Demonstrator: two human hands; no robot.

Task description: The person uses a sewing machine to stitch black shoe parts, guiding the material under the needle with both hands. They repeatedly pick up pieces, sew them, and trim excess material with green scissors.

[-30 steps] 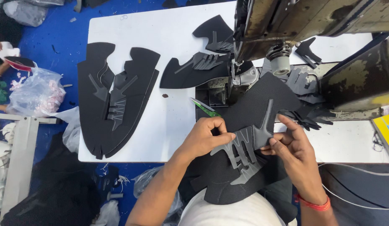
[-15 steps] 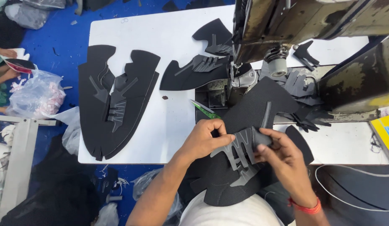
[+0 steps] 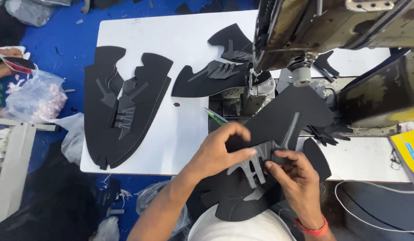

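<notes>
A large black cut fabric panel [image 3: 282, 120] lies across the sewing machine bed and over the table's near edge. A grey branching overlay piece [image 3: 256, 167] rests on it. My left hand [image 3: 218, 151] pinches the overlay's left side against the panel. My right hand [image 3: 294, 176], a red band on its wrist, presses the overlay's right side with thumb and fingers. Both hands sit just in front of the needle area [image 3: 256, 87] of the sewing machine [image 3: 331, 27].
A stack of black cut panels [image 3: 122, 105] lies at the table's left. More black pieces [image 3: 211, 78] sit near the machine. A green-handled tool [image 3: 214, 117] lies by the machine bed. The white table [image 3: 184, 134], plastic bags [image 3: 33, 96] and a white cable [image 3: 372, 209] surround them.
My hands shifted slightly down and left with the overlay piece. My right hand slid inward along it, closer to my left hand.
</notes>
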